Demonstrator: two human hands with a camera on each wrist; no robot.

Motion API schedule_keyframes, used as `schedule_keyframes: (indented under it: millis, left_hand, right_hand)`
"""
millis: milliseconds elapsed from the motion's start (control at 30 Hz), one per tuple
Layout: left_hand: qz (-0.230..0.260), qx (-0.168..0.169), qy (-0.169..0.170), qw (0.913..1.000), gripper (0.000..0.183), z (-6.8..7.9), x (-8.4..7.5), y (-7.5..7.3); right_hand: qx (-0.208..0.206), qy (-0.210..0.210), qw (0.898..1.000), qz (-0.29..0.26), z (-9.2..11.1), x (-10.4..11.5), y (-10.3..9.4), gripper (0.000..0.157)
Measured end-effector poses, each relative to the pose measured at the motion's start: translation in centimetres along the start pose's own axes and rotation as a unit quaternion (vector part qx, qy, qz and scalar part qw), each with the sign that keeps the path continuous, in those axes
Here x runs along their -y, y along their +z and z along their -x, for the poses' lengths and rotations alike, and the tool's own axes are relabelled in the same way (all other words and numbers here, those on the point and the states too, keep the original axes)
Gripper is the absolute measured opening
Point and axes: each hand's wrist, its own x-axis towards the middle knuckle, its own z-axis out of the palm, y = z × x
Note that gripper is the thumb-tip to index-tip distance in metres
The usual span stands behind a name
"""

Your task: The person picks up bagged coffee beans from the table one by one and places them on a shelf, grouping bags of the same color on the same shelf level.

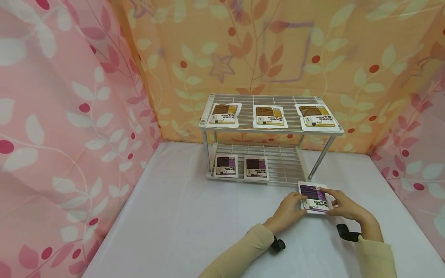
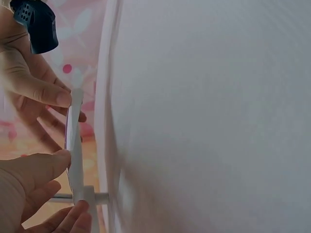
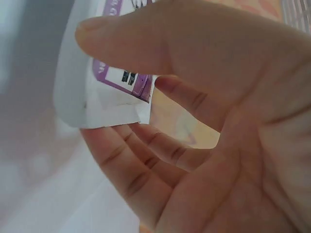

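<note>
Both hands hold one white packet with a purple label (image 1: pixel 314 199) near the front right corner of a wire rack. On its left edge my left hand (image 1: pixel 287 210) pinches it, thumb on the label side and fingers behind. My right hand (image 1: pixel 347 206) grips the right edge, its thumb over the label in the right wrist view. Seen edge-on in the left wrist view, the packet (image 2: pixel 75 141) is thin and slightly bulged, held off the white cloth.
The two-tier white wire rack (image 1: pixel 271 130) bears three brown-and-yellow packets (image 1: pixel 269 117) on top. Two purple packets (image 1: pixel 256 168) lie on its lower shelf, left and middle. A white cloth (image 1: pixel 180 216) covers the table, and patterned curtains (image 1: pixel 87 116) stand around it.
</note>
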Motion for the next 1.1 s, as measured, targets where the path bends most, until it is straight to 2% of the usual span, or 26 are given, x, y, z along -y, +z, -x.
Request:
schedule_keyframes:
  millis: [233,600,800,1100]
  left_hand:
    - [0.000,-0.002,-0.013,0.9999,0.042,0.2,0.5,-1.2]
    - [-0.037,-0.019,-0.017,0.9990,0.032,0.8,1.5,-2.4]
    - [-0.038,-0.018,-0.021,0.9989,0.032,1.1,2.0,-2.8]
    - [-0.048,-0.012,-0.017,0.9987,0.033,1.2,2.9,-3.1]
  right_hand:
    - [-0.023,-0.033,0.999,0.018,-0.8,0.7,0.9,0.077]
    - [-0.064,-0.089,0.994,0.019,-1.2,1.4,2.1,0.065]
    - [-0.073,-0.092,0.993,0.016,-1.4,2.0,2.4,0.061]
    - [-0.076,-0.092,0.992,0.030,-2.1,2.6,3.4,0.062]
